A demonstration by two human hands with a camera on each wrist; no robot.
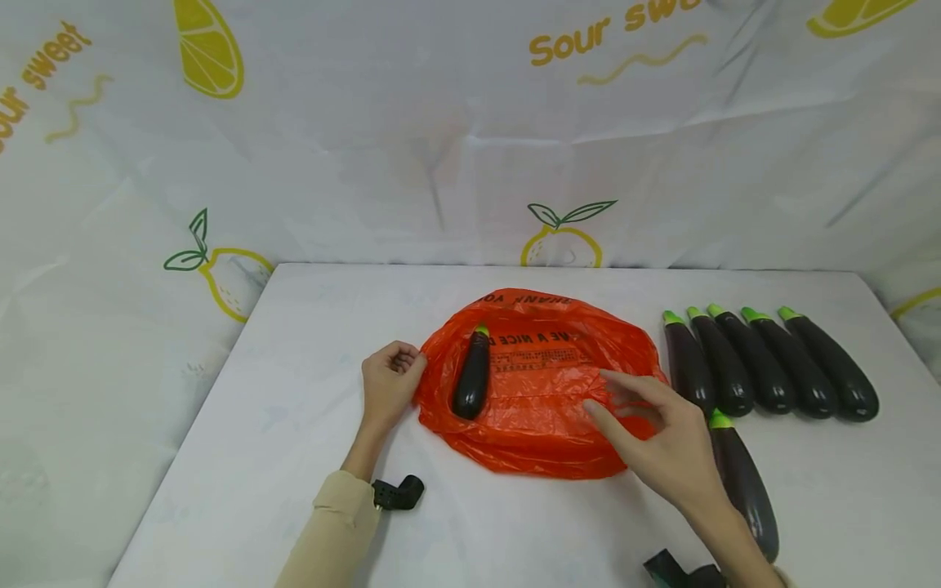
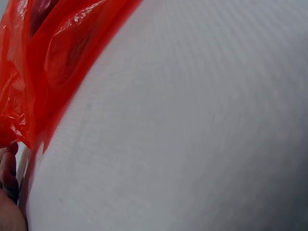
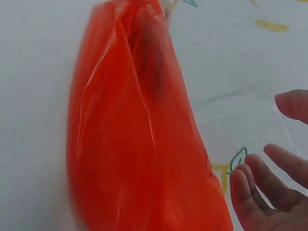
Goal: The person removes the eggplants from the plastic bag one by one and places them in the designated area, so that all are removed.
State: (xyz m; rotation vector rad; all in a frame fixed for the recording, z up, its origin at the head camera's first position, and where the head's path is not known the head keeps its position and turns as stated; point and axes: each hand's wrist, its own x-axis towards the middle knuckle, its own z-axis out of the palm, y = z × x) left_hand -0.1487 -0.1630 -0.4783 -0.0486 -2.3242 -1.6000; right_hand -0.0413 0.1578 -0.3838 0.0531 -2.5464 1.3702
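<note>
A red plastic bag (image 1: 544,445) with dark printing lies spread on the table, its mouth facing up. Inside it, at the left, is one dark eggplant (image 1: 472,377) with a green stem end. My left hand (image 1: 388,384) pinches the bag's left rim between thumb and curled fingers; the left wrist view catches only part of this hand. Over the bag's right side, my right hand (image 1: 657,437) hovers with fingers and thumb spread, nothing between them. In the right wrist view these fingers (image 3: 262,187) stand apart from the bag (image 3: 139,144).
Several eggplants (image 1: 757,363) lie side by side at the table's right. Another eggplant (image 1: 746,482) lies below them, partly behind my right forearm. The white table (image 1: 243,457) meets a lemon-printed cloth (image 1: 353,147) at the back.
</note>
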